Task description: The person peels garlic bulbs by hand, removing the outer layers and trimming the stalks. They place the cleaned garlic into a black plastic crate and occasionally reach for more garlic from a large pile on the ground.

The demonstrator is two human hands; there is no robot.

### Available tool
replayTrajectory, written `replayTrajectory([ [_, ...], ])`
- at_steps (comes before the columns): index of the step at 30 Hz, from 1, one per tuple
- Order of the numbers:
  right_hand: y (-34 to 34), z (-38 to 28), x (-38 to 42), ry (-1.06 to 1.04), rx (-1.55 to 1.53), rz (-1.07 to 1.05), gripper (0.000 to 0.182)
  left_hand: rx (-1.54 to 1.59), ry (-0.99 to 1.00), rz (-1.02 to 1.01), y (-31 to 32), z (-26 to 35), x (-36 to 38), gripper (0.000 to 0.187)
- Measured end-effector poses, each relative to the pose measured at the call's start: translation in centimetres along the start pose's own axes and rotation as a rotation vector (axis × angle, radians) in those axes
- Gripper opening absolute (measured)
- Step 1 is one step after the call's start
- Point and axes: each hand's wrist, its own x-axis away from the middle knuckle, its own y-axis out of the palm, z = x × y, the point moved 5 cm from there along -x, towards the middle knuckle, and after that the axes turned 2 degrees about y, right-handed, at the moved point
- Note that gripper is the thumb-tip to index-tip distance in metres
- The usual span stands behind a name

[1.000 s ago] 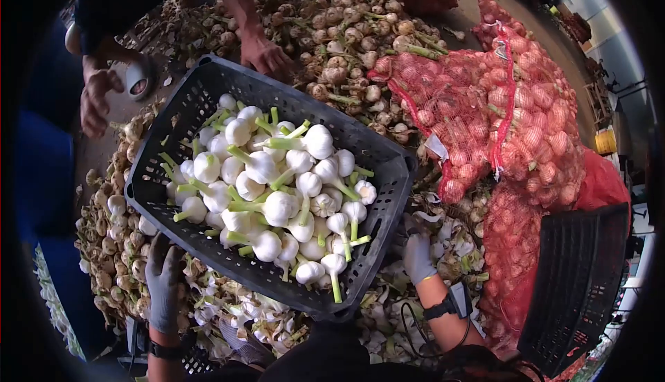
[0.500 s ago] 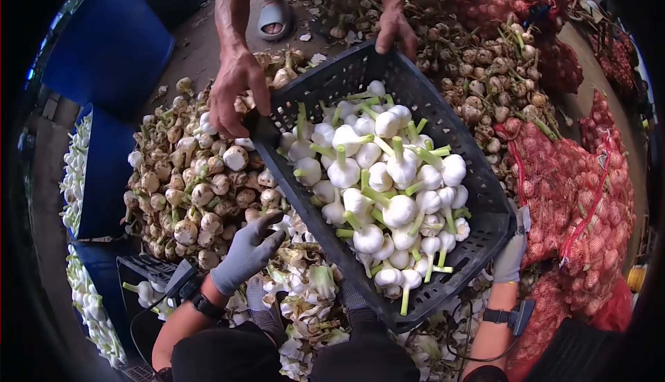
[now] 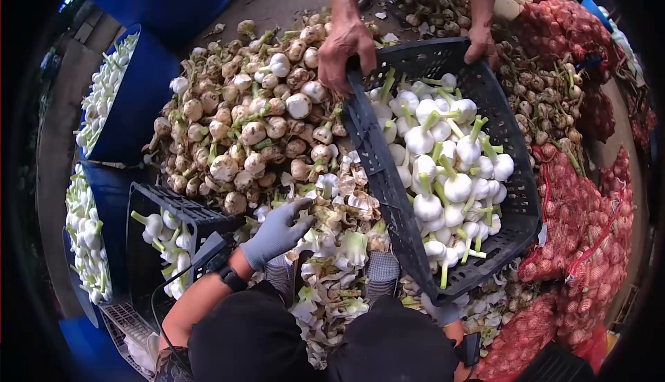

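Note:
A black plastic crate, tilted and full of trimmed white garlic bulbs, hangs right of centre. Another person's two bare hands grip its far rim. Under the near corner of the crate is my right hand in a grey glove, its fingers hidden by the crate. My left hand, also gloved in grey, is open with fingers spread and nothing in it. It hovers over loose garlic skins, close to the heap of untrimmed garlic with brown, dirty skins.
At my left, a second black crate holds several white bulbs. Blue tubs of trimmed garlic stand beyond it. Red mesh bags of bulbs fill the right side. More untrimmed garlic lies behind the held crate.
The full crate has shifted right in view, the other person's hands with it. My right hand has gone from its right side to below its near corner. My left hand stays open.

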Motion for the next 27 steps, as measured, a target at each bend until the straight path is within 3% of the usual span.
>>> replayTrajectory([
  [1,2.9,-1.7,-0.6,0.194,-0.152,-0.19,0.03,-0.131,0.083,0.068,-0.1,-0.6,-0.5,0.048],
  [2,5.2,-7.0,-0.4,0.388,-0.066,-0.186,0.028,-0.262,0.163,0.132,0.2,-1.4,-0.9,0.054],
  [5,7.8,-11.8,-1.6,0.259,0.393,-0.294,0.032,-0.459,0.176,0.017,5.0,-6.2,-2.0,0.059],
  [7,8.2,-14.3,-2.0,0.205,0.626,-0.331,0.035,-0.426,0.095,-0.334,9.9,-5.3,1.0,0.053],
  [8,8.5,-14.6,-2.1,0.294,0.329,-0.291,0.035,-0.123,0.332,-0.562,13.1,-6.0,2.6,0.049],
  [9,9.3,-14.9,-2.4,0.38,0.019,-0.248,0.035,0.024,0.061,-0.968,13.4,-4.9,4.8,0.043],
  [10,10.4,-16.8,-3.2,0.29,-0.068,-0.293,0.035,0.428,-0.167,-1.18,13.9,-5.8,6.7,0.042],
  [12,12.8,-19.0,-4.7,0.172,-0.156,-0.292,0.037,0.154,-0.103,-1.291,13.9,-6.8,6.4,0.038],
  [13,13.8,-19.2,-6.4,0.171,-0.163,-0.283,0.037,0.07,-0.065,-1.121,11.4,-5.4,4.9,0.036],
  [14,14.5,-19.8,-8.3,-0.071,0.144,-0.227,0.04,-0.007,-0.027,-0.953,9.1,-3.9,3.8,0.034],
  [15,15.6,-20.4,-10.4,-0.311,0.454,-0.166,0.044,0.163,-0.104,-0.766,8.2,-5.2,2.7,0.029],
  [16,16.3,-21.2,-13.0,-0.482,0.585,-0.039,0.045,0.235,0.011,-0.529,7.2,-6.3,1.7,0.029],
  [17,17.1,-21.7,-15.2,-0.647,0.716,0.091,0.047,0.255,-0.019,-0.452,5.7,-6.0,1.4,0.029],
  [18,17.9,-21.1,-17.5,-0.641,0.721,0.097,0.047,0.277,-0.049,-0.372,3.9,-5.4,1.3,0.028],
  [20,18.6,-19.7,-21.0,-0.34,1.099,0.227,0.05,0.256,-0.012,-0.241,2.4,-5.6,1.6,0.03],
  [22,21.0,-17.7,-19.9,-0.064,1.515,-0.19,0.048,0.144,-0.002,-0.074,0.7,-6.0,1.6,0.029],
  [24,23.5,-15.3,-14.8,-0.272,1.449,-0.301,0.044,0.224,0.054,0.177,-0.6,-6.6,1.5,0.026],
  [26,24.6,-14.6,-11.3,-0.35,0.987,-1.106,0.041,0.241,-0.01,0.232,-0.9,-7.9,1.6,0.024],
  [27,23.9,-15.4,-12.5,-0.243,0.761,-0.965,0.042,0.21,-0.013,0.233,-0.6,-8.6,1.5,0.026],
])
